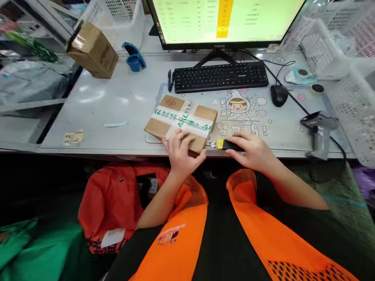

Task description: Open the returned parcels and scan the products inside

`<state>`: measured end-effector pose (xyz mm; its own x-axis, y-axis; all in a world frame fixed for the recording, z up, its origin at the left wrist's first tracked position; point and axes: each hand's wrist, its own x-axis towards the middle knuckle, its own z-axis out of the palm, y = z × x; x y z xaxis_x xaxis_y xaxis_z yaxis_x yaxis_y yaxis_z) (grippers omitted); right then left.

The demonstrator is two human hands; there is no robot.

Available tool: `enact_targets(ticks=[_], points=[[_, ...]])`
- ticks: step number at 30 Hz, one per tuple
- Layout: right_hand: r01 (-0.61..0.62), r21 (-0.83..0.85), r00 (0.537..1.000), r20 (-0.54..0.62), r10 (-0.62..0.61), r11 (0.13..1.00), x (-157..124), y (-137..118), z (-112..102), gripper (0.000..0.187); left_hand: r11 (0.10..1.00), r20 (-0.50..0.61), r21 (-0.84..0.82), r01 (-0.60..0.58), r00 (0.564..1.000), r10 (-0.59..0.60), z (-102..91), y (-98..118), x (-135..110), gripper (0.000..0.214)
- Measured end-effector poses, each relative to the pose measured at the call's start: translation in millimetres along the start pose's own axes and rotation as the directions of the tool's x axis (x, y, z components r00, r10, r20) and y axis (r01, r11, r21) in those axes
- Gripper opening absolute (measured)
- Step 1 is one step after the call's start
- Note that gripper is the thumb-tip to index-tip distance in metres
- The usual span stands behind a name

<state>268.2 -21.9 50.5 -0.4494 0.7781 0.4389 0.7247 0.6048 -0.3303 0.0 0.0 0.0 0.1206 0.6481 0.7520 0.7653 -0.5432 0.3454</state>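
Observation:
A flat cardboard box (pixel 164 125) lies at an angle near the desk's front edge, bound crosswise with white tape printed in green. My left hand (pixel 183 154) grips its near side, fingers over the top and thumb low by the front corner. To the right of the box, my right hand (pixel 249 150) is closed on a utility knife (pixel 220 144) with a black and yellow handle. The knife lies low over the desk mat, its metal end pointing left at the box's near right corner. My right palm hides part of the handle.
A black keyboard (pixel 221 77) and mouse (pixel 279 95) sit behind, below a monitor (pixel 218 45). A barcode scanner (pixel 320 132) stands at right, near white baskets (pixel 351 113). At left are a small carton (pixel 93 50) and a blue tape dispenser (pixel 135 60). Below hangs a red bag (pixel 108 199).

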Motion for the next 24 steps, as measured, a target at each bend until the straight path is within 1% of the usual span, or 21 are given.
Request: enact_targets(ticks=[5,13,17,21,24], points=[[0.034,0.001,0.998,0.054,-0.034,0.999,12,3,9,0.035,0.999,-0.004,-0.028,-0.021,1.000,0.021,2.7,-8,-2,0.037],[0.029,0.052,0.998,0.047,-0.031,0.998,16,5,10,0.037,0.999,0.007,-0.052,0.001,1.000,-0.001,4.1,-5,-4,0.048],[0.057,0.053,0.997,0.039,-0.059,0.997,16,5,12,0.039,0.999,0.012,-0.042,0.012,1.000,-0.012,4.8,-4,-4,0.051],[0.088,0.009,0.996,0.017,-0.088,0.996,18,-1,12,0.038,0.998,0.052,-0.041,0.045,0.998,-0.043,4.7,-5,-6,0.053],[0.096,-0.041,0.995,0.026,-0.095,0.995,22,-3,9,0.037,0.998,0.059,-0.044,0.055,0.997,-0.052,3.7,-7,-7,0.049]])
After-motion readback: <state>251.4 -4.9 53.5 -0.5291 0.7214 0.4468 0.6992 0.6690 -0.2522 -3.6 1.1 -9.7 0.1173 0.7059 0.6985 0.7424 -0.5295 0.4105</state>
